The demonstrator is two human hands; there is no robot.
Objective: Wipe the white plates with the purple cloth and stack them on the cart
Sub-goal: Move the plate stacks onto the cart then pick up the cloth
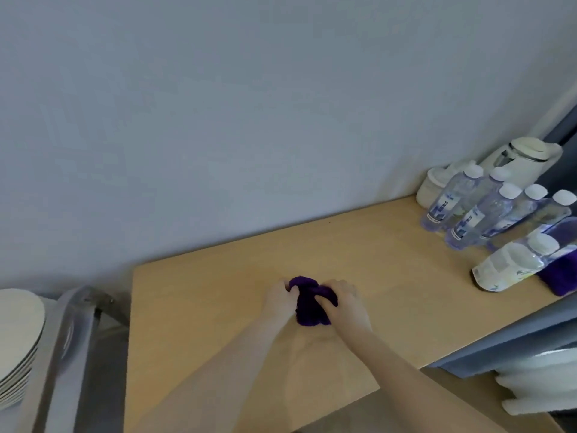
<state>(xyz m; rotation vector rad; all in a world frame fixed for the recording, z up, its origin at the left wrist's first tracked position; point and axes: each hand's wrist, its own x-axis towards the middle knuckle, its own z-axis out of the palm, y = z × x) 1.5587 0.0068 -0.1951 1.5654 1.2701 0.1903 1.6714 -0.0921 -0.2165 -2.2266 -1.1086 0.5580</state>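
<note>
head view looks down on a light wooden table [203, 307] set against a pale grey wall [218, 104]; near the middle of the tabletop both bare hands meet on a bunched purple cloth [307, 303]; the left hand [279, 300] grips the cloth's left side with fingers curled into the fabric, and the right hand [345, 303] grips its right side the same way, thumb tucked against the folds; the two hands lie close together with only the cloth between them; whether the cloth rests on the wood or is held just above it cannot be told; both forearms reach in from the lower edge of the picture.

at the far left, off the table, a stack of white plates [18, 345] sits on a metal cart [71, 354], of which a grey rail and frame show; the plates lie flat one upon another, well apart from the hands.

at the right end of the table stands a cluster of clear water bottles [487, 210] with white caps; a bottle with a white label [512, 264] stands nearest the table's front edge; just beside it lies a second purple cloth [559, 276], folded; behind the bottles, by the wall, are a white kettle [524, 157] and a white lidded jar [432, 189]; below the table's right edge white towels [537, 389] show, blurred.
</note>
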